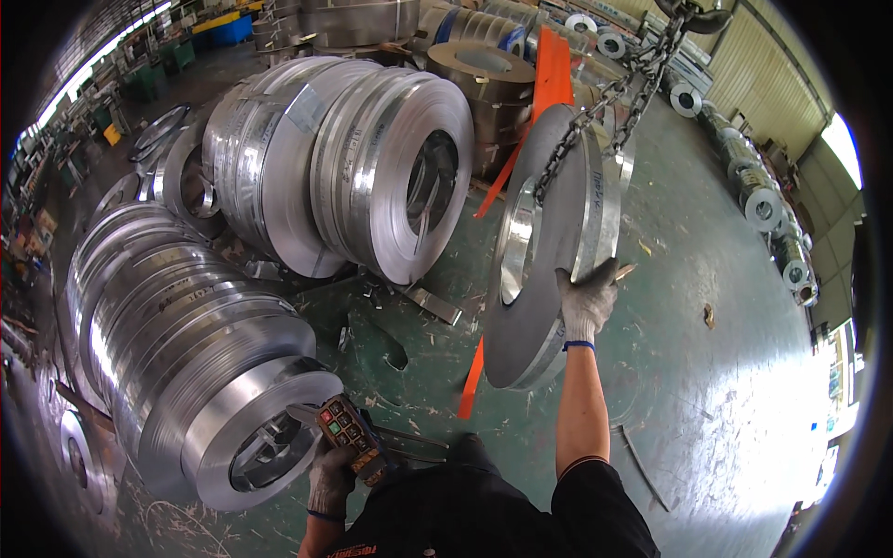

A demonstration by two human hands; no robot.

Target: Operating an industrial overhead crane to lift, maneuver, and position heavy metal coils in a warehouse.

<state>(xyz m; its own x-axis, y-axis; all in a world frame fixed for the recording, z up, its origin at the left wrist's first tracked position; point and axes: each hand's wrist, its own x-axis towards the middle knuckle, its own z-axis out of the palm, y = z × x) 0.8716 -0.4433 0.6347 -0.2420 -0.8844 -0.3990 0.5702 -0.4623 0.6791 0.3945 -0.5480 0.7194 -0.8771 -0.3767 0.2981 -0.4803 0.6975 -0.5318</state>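
Floor: green painted concrete floor [707, 372] spreads under both our hands, scuffed and littered with metal scraps.
Stacked coils: upright rows of shiny wound steel strip coils [195, 335] stand to the left of our left hand, and a second group [353, 177] stands up ahead of it, well to the left of our right hand.
Hanging coil: large flat grey steel strip coil [549, 251] hangs on edge, tilted, directly in front of our right hand and touching it.
Chain: dark steel lifting chain [605, 102] runs up and to the right from the coil's bore, well above our right hand.
Sling: orange flat webbing sling [552, 74] passes behind the hanging coil, and an orange end [472, 381] shows below it, left of our right forearm.
Right hand: our right hand [586, 302], in a grey knit glove, is spread half open with fingers hooked over the coil's outer rim.
Left hand: our left hand [332, 479], gloved, is closed around the remote.
Remote: orange push-button crane remote [352, 437] sits upright in our left fist, just beside the nearest stacked coil.
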